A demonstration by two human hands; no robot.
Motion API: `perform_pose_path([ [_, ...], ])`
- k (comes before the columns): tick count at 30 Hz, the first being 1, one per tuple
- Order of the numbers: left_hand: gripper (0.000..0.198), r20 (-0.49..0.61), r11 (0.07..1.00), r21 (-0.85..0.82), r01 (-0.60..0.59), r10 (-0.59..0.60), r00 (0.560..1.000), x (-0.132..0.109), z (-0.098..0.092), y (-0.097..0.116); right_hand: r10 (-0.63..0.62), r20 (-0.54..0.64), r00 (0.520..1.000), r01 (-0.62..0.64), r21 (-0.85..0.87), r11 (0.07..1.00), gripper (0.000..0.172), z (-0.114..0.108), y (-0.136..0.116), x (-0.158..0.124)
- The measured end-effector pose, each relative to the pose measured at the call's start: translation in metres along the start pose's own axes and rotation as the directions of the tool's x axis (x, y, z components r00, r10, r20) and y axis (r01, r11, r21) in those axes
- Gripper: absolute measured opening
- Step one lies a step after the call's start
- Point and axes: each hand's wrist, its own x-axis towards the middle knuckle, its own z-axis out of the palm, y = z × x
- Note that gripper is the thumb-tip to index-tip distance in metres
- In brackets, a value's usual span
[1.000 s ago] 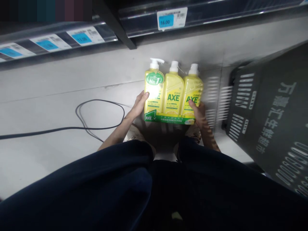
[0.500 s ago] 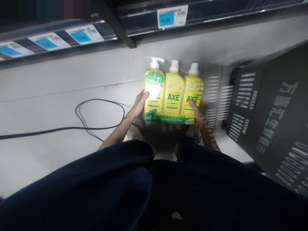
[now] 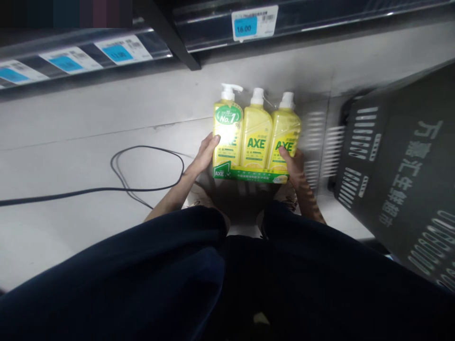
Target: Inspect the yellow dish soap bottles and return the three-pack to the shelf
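A shrink-wrapped pack of dish soap bottles (image 3: pixel 256 137) is held in front of my knees, its labels facing up at me. It holds three yellow AXE bottles, the left one with a white pump top, the other two with white caps, over a green band. My left hand (image 3: pixel 206 150) grips the pack's left side, thumb on the front. My right hand (image 3: pixel 294 163) grips the right side, its thumb across the right bottle's label. The fingers behind the pack are hidden.
A dark grey slotted shopping basket (image 3: pixel 394 156) stands at the right. Along the top runs a dark shelf edge with price tags (image 3: pixel 254 23), and a dark shelf post (image 3: pixel 174 38) reaches down. A black cable (image 3: pixel 88 190) loops at the left above the pale floor (image 3: pixel 71 156).
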Motion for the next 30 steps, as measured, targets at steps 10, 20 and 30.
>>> perform_pose_path([
  [10,0.06,0.002,1.0,-0.029,-0.004,0.004,1.0,0.0,0.0,0.0,0.02,0.01,1.0,-0.019,-0.019,1.0,0.059,0.0,-0.001,-0.001],
  [20,0.059,0.021,0.998,-0.067,0.009,-0.008,1.0,-0.001,0.0,0.002,-0.001,-0.004,1.0,0.001,-0.025,1.0,0.056,0.0,0.0,-0.001],
  [30,0.061,0.09,0.996,-0.092,0.007,0.002,0.996,-0.002,0.0,0.01,0.003,-0.043,0.999,-0.001,0.027,1.0,0.055,0.004,-0.003,-0.007],
])
